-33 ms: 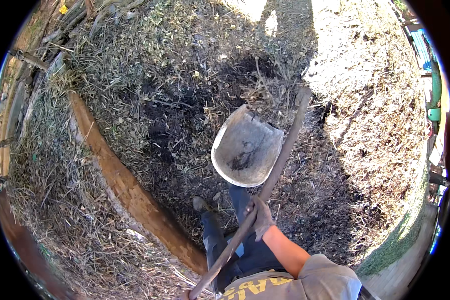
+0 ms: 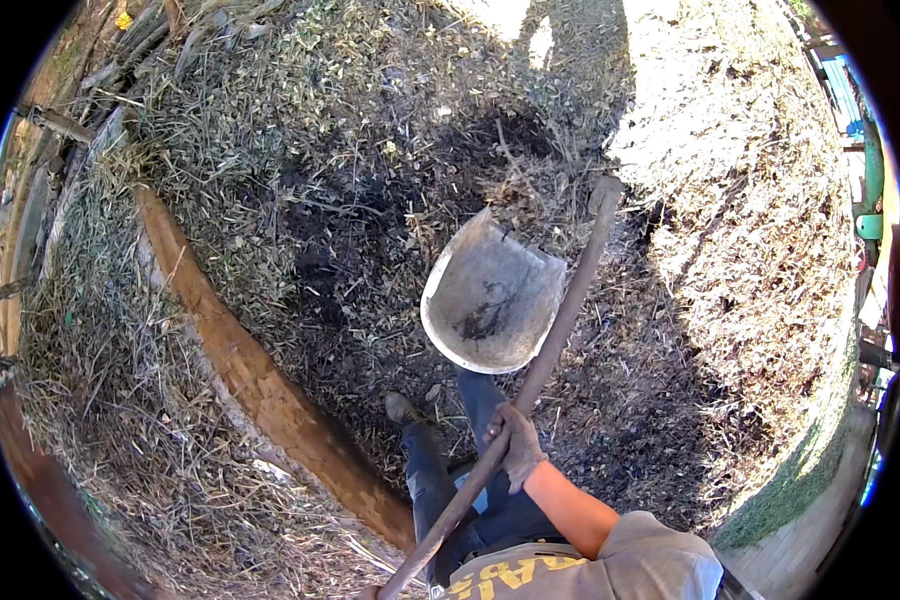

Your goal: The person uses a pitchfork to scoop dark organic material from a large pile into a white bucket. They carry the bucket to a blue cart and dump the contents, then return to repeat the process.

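Observation:
A long wooden handle (image 2: 568,315) slants from the bottom edge up to the far right. Around its lower half my right hand (image 2: 515,442), greyish with dirt or a thin glove, is closed. My left hand (image 2: 368,593) shows only as a sliver at the bottom edge, closed at the handle's near end. Just left of the handle, in front of my legs, is a worn whitish tub (image 2: 495,300) with a rounded near rim and a straight, broken far edge. Dark stains mark its inside. Thin dark prongs (image 2: 507,236) show at that far edge; whether they join the handle is hidden.
Straw, dry leaves and dark litter (image 2: 340,230) cover the ground. A barked log (image 2: 240,350) curves along my left. My boot (image 2: 402,408) stands near the tub. Old timbers (image 2: 70,180) lie at the far left; sunlit litter (image 2: 750,250) spreads on the right.
A brownish clump of straw and a twig beyond the tub's far edge have shifted. My right hand has moved very slightly up and left with the handle; the tub is almost unchanged.

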Available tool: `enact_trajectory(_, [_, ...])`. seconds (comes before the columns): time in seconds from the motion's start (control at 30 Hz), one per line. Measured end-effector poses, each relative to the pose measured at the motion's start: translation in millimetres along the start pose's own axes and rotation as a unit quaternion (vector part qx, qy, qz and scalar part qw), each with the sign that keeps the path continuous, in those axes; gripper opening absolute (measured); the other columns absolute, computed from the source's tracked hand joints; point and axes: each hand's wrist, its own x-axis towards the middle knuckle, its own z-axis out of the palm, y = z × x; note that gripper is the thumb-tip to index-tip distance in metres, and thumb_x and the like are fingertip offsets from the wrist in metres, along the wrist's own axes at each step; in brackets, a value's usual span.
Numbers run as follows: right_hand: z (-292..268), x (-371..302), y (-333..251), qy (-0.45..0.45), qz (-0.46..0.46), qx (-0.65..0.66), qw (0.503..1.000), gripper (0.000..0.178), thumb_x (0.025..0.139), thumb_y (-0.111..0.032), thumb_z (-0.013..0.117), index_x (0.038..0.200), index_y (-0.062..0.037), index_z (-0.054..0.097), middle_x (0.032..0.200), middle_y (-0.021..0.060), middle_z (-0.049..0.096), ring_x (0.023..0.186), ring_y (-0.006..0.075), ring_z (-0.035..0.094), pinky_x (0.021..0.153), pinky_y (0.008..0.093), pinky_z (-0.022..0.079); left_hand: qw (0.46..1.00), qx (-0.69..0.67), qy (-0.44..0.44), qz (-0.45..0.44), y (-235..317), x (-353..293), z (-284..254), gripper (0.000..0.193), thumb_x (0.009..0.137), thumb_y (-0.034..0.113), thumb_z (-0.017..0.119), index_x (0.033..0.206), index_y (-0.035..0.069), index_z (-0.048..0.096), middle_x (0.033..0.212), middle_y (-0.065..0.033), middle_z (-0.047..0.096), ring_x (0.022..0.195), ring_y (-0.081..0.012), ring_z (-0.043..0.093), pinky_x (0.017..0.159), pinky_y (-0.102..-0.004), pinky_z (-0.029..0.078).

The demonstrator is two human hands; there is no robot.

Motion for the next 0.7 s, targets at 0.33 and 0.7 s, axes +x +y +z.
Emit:
enact_trajectory(0.33, [51.8, 31.2, -112.3, 0.045, -0.066, -0.098, 0.992, 0.016, 0.079, -0.015, 0.064, 0.076, -0.0045, 0.052, 0.060, 0.0062, 0.052, 0.049, 0.0191, 0.051, 0.047, 0.0340, 0.045, 0.986, -0.105, 0.118, 0.054, 51.8, 46.3, 54.0, 0.045, 0.066, 0.031, 0.073, 0.107, 0.015, 0.062, 0.085, -0.0147, 0.068, 0.078, -0.0346, 0.066, 0.073, -0.0443, 0.052])
enact_trajectory(0.7, [5.6, 28.6, 18.0, 0.093, -0.029, -0.135, 0.986, 0.016, 0.078, -0.018, 0.062, 0.081, -0.0078, 0.049, 0.059, 0.0040, 0.049, 0.046, 0.0176, 0.049, 0.044, 0.0321, 0.046, 0.999, -0.034, 0.018, -0.023, -31.0, -4.2, 59.1, 0.034, 0.069, 0.031, 0.068, 0.097, 0.011, 0.065, 0.080, -0.0175, 0.067, 0.074, -0.0373, 0.065, 0.069, -0.0453, 0.051])
